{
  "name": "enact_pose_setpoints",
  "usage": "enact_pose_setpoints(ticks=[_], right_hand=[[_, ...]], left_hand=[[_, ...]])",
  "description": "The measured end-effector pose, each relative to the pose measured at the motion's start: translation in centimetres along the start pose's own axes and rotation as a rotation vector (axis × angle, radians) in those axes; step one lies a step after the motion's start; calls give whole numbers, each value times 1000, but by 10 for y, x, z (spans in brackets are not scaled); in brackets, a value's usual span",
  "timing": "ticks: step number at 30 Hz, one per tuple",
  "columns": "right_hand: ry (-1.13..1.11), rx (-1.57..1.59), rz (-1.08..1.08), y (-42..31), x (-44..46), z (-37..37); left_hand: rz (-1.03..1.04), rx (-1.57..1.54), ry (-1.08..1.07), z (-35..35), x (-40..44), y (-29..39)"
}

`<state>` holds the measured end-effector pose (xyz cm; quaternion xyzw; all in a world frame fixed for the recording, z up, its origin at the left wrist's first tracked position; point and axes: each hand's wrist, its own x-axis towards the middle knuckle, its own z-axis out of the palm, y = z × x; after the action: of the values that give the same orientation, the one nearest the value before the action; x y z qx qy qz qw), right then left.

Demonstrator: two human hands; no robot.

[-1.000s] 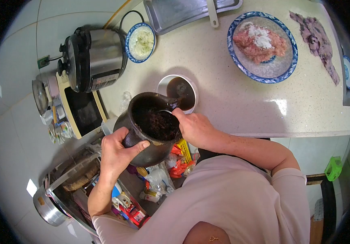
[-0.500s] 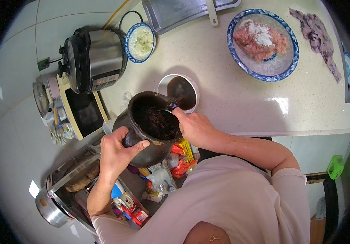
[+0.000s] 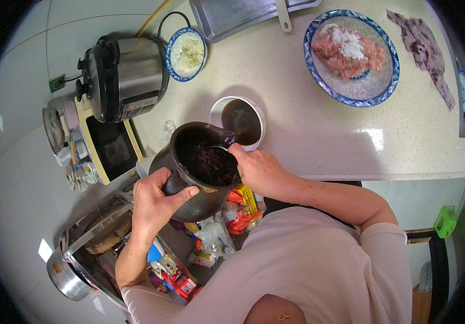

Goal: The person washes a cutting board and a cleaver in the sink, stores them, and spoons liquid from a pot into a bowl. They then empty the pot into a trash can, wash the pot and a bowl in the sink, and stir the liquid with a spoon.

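Note:
A dark clay pot (image 3: 203, 202) with a spout tilts over the counter's front edge, wet dark brown dregs (image 3: 209, 164) inside. My left hand (image 3: 159, 201) is closed on the pot's near left side, thumb stretched along its wall. At the spout, my right hand (image 3: 259, 168) is closed on a thin metal utensil (image 3: 223, 147) that looks like a spoon; its lower end is hidden in the pot. The spout hangs over the near rim of a white bowl (image 3: 216, 112), which holds dark brown liquid (image 3: 240, 120). I cannot make out a stream from the spout.
A blue-rimmed bowl (image 3: 312, 75) holds minced meat with white powder. Beside an electric pressure cooker (image 3: 135, 81) stands a small bowl (image 3: 174, 38) of pale chopped food. A metal tray (image 3: 227, 21) and a crumpled cloth (image 3: 424, 54) lie farther back. Below is an open drawer (image 3: 176, 259) of packets.
The view has shifted very slightly. Both hands, the pot and the utensil keep nearly the same position.

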<state>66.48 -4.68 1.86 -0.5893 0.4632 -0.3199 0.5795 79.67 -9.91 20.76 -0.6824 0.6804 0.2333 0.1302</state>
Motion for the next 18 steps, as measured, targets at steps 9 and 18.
enact_pose_setpoints(ticks=[9, 18], right_hand=[[-11, -5, 17, 0, -1, -3], [-14, 3, 20, 1, -3, -6]], left_hand=[[12, 4, 1, 2, 1, 2], [28, 28, 5, 3, 2, 9]])
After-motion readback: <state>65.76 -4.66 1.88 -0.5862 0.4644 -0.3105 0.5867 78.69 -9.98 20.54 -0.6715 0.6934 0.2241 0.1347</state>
